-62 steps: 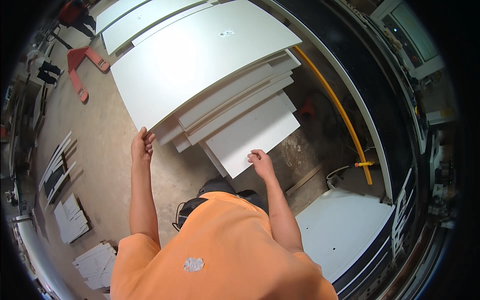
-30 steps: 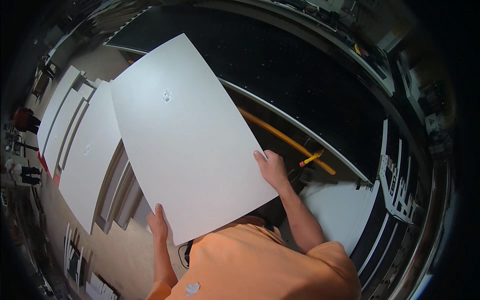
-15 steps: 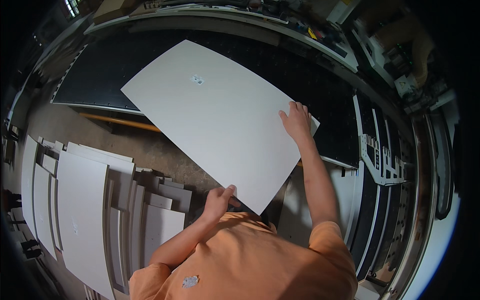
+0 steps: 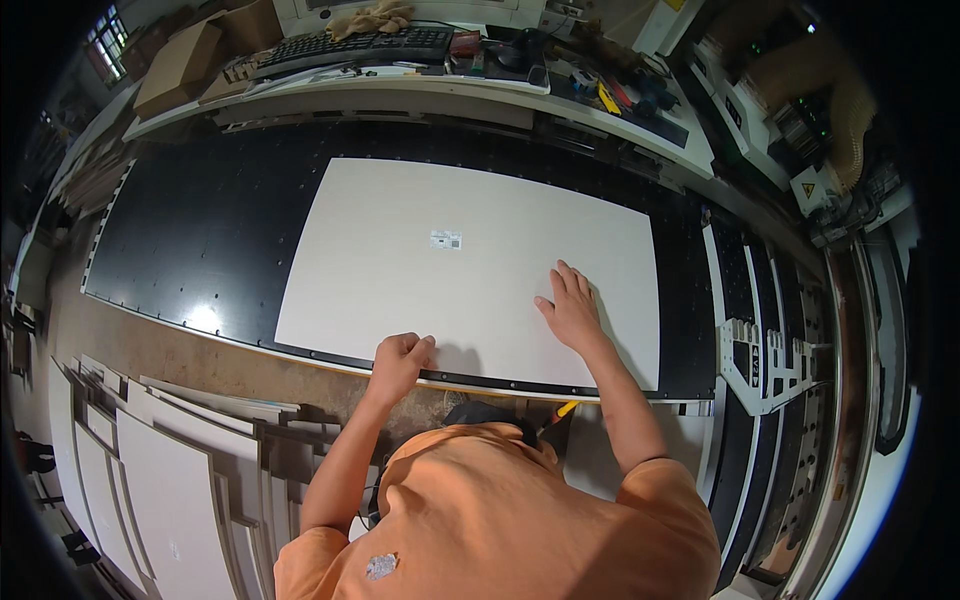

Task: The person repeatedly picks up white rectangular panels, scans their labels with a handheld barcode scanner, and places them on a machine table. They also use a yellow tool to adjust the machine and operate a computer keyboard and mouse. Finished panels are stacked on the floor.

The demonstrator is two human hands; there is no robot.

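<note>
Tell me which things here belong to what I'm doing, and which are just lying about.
Part of the work:
white panel, lying on the black table
right hand, spread on the panel
left hand, curled at its near edge
probably the similar panels, lower left

Apparently just lying about:
keyboard
tan bundle on it, perhaps gloves
cardboard box

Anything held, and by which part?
The right hand, open over the white panel, grips nothing; whether the left hand grips the panel's near edge cannot be told.
</note>
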